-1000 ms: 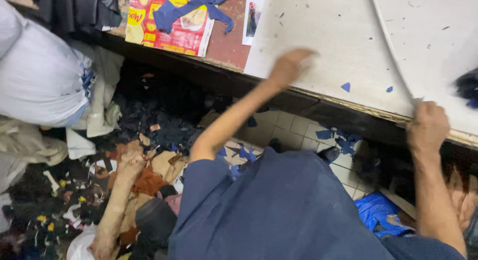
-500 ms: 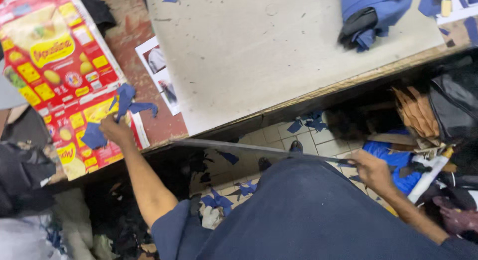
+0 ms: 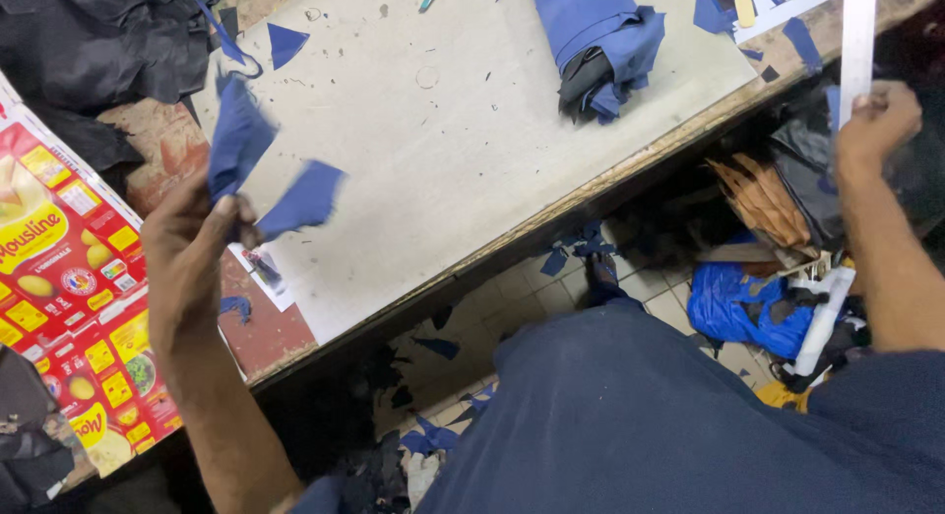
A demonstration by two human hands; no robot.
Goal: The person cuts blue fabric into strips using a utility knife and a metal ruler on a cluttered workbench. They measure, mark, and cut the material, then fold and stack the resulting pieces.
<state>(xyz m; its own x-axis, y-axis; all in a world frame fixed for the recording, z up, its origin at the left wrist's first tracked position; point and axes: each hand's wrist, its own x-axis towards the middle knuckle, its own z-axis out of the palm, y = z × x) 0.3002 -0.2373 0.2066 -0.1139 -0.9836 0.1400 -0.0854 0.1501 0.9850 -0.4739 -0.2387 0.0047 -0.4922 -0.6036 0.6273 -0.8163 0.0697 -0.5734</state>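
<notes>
Head view: left hand [image 3: 187,253] pinched on blue fabric scraps [image 3: 261,169], lifted over the table's [image 3: 443,179] left edge. Soft, light, floppy by the look; best pinched at a corner or folded edge. Right hand [image 3: 876,120] closed around a white ruler strip [image 3: 858,36] past the table's right corner. Rolled blue cloth [image 3: 600,41] near the far edge.

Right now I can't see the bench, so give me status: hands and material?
Left hand pinching blue fabric scraps above the grey cutting board. Right hand gripping long white ruler at the bench edge. Rolled blue fabric lies on the board, apart.
</notes>
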